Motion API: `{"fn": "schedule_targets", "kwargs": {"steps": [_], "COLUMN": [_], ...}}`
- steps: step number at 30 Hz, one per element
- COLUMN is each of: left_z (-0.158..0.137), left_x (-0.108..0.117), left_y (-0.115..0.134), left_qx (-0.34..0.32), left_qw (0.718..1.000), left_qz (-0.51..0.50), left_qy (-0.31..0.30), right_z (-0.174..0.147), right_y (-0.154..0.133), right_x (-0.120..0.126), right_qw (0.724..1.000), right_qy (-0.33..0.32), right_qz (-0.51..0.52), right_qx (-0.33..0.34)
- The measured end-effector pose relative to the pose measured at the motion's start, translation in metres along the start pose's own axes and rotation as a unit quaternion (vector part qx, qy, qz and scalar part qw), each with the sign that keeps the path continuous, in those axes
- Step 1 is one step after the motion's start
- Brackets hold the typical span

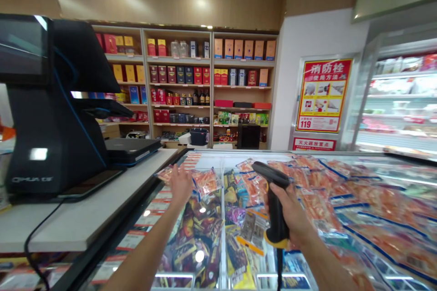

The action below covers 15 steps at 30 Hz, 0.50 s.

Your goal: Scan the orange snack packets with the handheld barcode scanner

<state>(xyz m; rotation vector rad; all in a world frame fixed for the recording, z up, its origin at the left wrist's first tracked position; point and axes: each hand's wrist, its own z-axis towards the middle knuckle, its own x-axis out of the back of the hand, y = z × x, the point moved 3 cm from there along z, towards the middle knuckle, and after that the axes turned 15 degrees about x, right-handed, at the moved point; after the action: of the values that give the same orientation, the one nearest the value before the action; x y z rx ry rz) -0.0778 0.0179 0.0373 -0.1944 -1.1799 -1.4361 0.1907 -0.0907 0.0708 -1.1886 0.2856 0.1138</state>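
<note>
My right hand (292, 211) is wrapped round the grip of a black and yellow barcode scanner (276, 204), its head tilted up to the left and its cable hanging down. My left hand (180, 183) is stretched forward over the chest freezer, fingers extended and slightly blurred. Beside its fingers lies a clear packet of orange-pink food (206, 182); whether they touch it I cannot make out. Many similar blue-edged packets (314, 204) cover the glass on the right. Between my arms, dark ice-cream wrappers (194, 241) show through the glass.
A black point-of-sale machine (30, 145) stands on a white counter (78, 225) at the left, its cable hanging over the edge. Red-and-white price labels (150, 220) line the freezer's left side. Shelves of boxed goods (177, 75) fill the back; a refrigerated cabinet (399, 100) is at right.
</note>
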Motion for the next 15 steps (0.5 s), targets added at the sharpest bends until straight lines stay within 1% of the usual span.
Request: {"fn": "schedule_targets", "kwargs": {"steps": [2, 3, 4, 5, 6, 9, 11, 13, 15], "left_z": [-0.019, -0.027, -0.031, -0.032, -0.028, -0.008, -0.001, -0.007, -0.028], "left_x": [-0.007, -0.012, -0.016, -0.018, -0.020, -0.017, -0.014, -0.010, -0.010], "left_y": [0.014, 0.018, 0.018, 0.016, 0.011, -0.004, -0.007, 0.001, 0.018], "left_qx": [-0.113, -0.157, -0.184, -0.195, -0.192, -0.153, -0.131, -0.114, -0.101], "left_qw": [0.992, 0.985, 0.978, 0.975, 0.975, 0.980, 0.982, 0.984, 0.983], "left_qz": [0.021, 0.034, 0.046, 0.057, 0.068, 0.090, 0.092, 0.082, 0.062], "left_qy": [-0.045, -0.068, -0.084, -0.092, -0.093, -0.092, -0.100, -0.112, -0.137], "right_z": [0.000, -0.001, -0.001, -0.001, -0.002, -0.004, -0.005, -0.006, -0.007], "right_y": [-0.002, -0.003, -0.003, -0.004, -0.004, -0.005, -0.008, -0.010, -0.012], "right_x": [0.000, 0.000, 0.001, 0.002, 0.003, 0.010, 0.015, 0.019, 0.022], "right_qw": [1.000, 1.000, 1.000, 1.000, 1.000, 1.000, 1.000, 0.999, 0.999], "right_qy": [-0.002, -0.004, -0.005, -0.004, -0.001, 0.010, 0.017, 0.028, 0.039], "right_qz": [0.004, 0.002, 0.000, -0.003, -0.007, -0.019, -0.024, -0.025, -0.024], "right_qx": [0.007, 0.009, 0.010, 0.009, 0.007, 0.003, 0.002, -0.008, -0.019]}}
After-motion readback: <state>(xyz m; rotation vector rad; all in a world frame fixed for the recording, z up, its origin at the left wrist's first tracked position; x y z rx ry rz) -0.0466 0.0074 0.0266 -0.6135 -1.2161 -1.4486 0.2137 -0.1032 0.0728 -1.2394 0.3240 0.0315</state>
